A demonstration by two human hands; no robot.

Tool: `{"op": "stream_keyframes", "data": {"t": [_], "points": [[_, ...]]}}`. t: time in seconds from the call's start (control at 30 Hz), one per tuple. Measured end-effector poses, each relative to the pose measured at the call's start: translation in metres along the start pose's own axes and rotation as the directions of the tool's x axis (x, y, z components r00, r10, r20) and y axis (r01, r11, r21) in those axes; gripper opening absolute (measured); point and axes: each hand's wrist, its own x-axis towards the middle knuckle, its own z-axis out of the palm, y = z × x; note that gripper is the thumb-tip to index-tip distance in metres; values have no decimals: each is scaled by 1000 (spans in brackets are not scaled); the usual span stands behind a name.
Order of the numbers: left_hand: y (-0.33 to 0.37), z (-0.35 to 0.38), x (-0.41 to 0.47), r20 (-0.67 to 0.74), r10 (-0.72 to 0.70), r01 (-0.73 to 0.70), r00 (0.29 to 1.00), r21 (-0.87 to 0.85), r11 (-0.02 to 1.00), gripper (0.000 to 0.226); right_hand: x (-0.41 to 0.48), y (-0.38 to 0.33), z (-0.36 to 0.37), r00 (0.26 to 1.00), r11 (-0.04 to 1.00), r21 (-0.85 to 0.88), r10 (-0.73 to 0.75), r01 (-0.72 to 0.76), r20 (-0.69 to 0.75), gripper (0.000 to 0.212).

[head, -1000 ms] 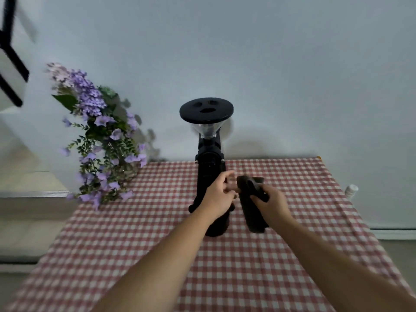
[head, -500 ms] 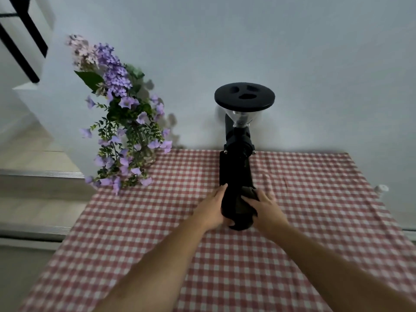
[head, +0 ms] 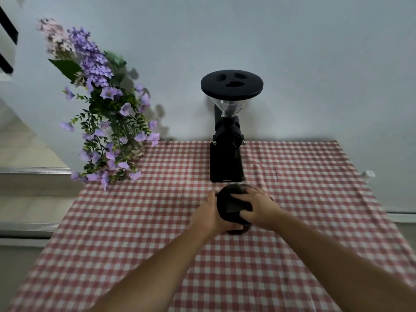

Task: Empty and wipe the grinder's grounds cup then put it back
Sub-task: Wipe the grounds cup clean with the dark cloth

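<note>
I can find only one piece of writing here: a small line of pale lettering along the bottom front edge of the black grinder (head: pixel 227 163), which stands on the checked tablecloth (head: pixel 139 233). It is too small and blurred for me to read, so I cannot tell you the brand or the words. Nothing else I see from the head camera carries any text, label, number or sign.

We see a soft checked cloth (head: pixel 292 244), a matt black grinder (head: pixel 227 163) and its clear shiny funnel (head: pixel 229 106).
</note>
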Motion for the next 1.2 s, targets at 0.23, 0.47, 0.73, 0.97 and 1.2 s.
{"op": "stream_keyframes", "data": {"t": [0.23,0.47,0.73,0.97,1.2], "points": [[17,-31,20,244,178,-204,953,85,975,135,2,10,6,994,969,-221,-103,109,36,42],[18,-22,26,240,225,-253,944,93,963,127,-1,-3,20,995,996,-43,-80,77,-55,36],[18,-26,28,256,236,-259,937,59,964,129,7,23,-5,987,974,-164,-160,157,-3,38],[18,-28,26,234,273,-308,933,124,943,125,-24,4,29,976,970,177,-140,169,-165,30],[17,-24,29,230,223,-267,947,183,946,131,0,28,4,976,985,-8,-170,170,-136,40]]}}
